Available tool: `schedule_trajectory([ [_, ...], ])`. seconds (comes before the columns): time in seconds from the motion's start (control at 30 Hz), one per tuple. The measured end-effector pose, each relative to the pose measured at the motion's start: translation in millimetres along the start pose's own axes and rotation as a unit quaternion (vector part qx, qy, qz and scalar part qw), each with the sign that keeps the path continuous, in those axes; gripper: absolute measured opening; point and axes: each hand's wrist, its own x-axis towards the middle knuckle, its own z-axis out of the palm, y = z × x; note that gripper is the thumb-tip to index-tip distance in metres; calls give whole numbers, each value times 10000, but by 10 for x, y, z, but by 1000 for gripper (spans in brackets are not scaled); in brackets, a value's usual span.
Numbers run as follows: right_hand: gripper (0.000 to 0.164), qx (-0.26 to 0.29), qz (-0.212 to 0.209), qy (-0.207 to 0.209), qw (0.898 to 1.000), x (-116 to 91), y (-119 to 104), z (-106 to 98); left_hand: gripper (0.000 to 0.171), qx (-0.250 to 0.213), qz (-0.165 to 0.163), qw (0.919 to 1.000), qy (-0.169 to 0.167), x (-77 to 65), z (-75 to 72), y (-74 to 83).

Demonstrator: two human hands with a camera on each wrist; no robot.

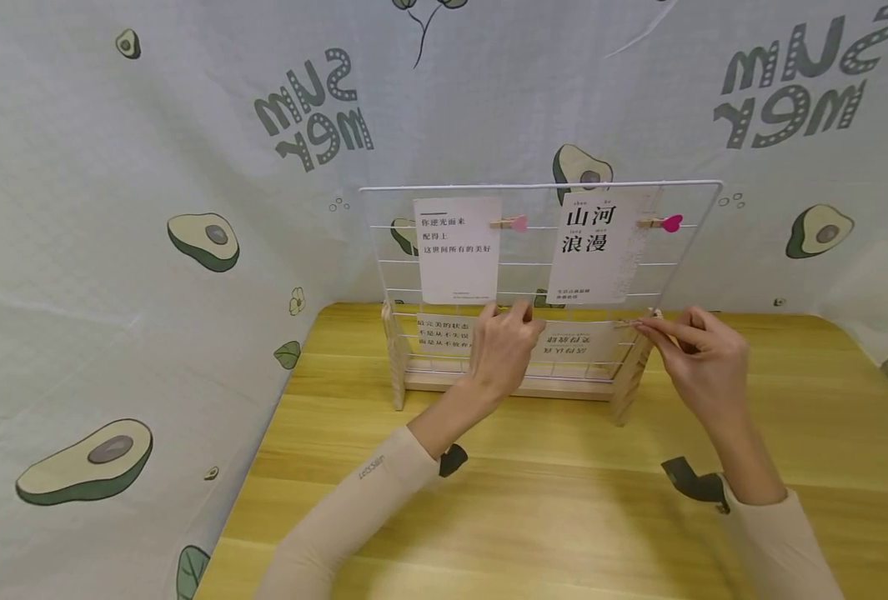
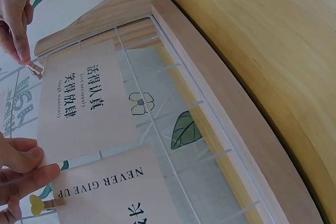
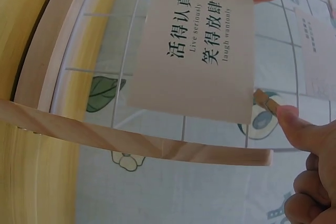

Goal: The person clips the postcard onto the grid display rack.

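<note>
My left hand (image 1: 502,346) pinches the edge of a white printed card (image 3: 194,40) between thumb and finger. The card lies against the lower right of a white wire grid rack (image 1: 534,185), its lettering upside down in the head view. At the card's other end, my right hand (image 1: 706,357) pinches a small wooden clothespin (image 3: 266,102), its tip right at the card's edge. Beside my left fingers, a yellow heart clothespin (image 2: 37,205) sits at the edge of a "NEVER GIVE UP" card (image 2: 115,187).
Two upper cards (image 1: 459,267) (image 1: 592,271) hang on the grid, with a light pink heart clothespin (image 1: 517,223) and a dark pink one (image 1: 671,223). A wooden base (image 1: 519,388) carries the rack on the wood-grain table (image 1: 489,517). Behind hangs an avocado-print cloth (image 1: 263,167).
</note>
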Motion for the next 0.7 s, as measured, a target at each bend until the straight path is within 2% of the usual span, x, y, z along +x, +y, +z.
schedule_trajectory([
  [0.07,21,-96,-31,-63,9999,7,22,-1,28,33,-19,10000,0,2,4,9],
  [0.17,13,-226,-58,-199,9995,20,48,0,27,69,-34,10000,13,4,13,22],
  [0.27,18,-278,-137,-263,9992,39,65,7,28,85,-35,10000,13,4,14,30],
  [0.33,11,-277,-228,-302,9989,49,73,11,29,80,-37,10000,4,5,18,34],
  [0.37,16,-293,-280,-271,9988,60,58,16,29,76,-42,10000,2,7,20,36],
  [0.47,55,-432,-451,-262,9977,89,47,26,31,63,-70,10000,8,10,24,40],
  [0.5,63,-504,-498,-280,9971,100,49,28,31,63,-77,9999,11,10,28,42],
  [0.57,71,-716,-587,-362,9951,126,53,23,31,64,-96,9999,26,11,34,43],
  [0.7,67,-1017,-745,-700,9895,172,90,-2,30,93,-139,9998,52,8,52,44],
])
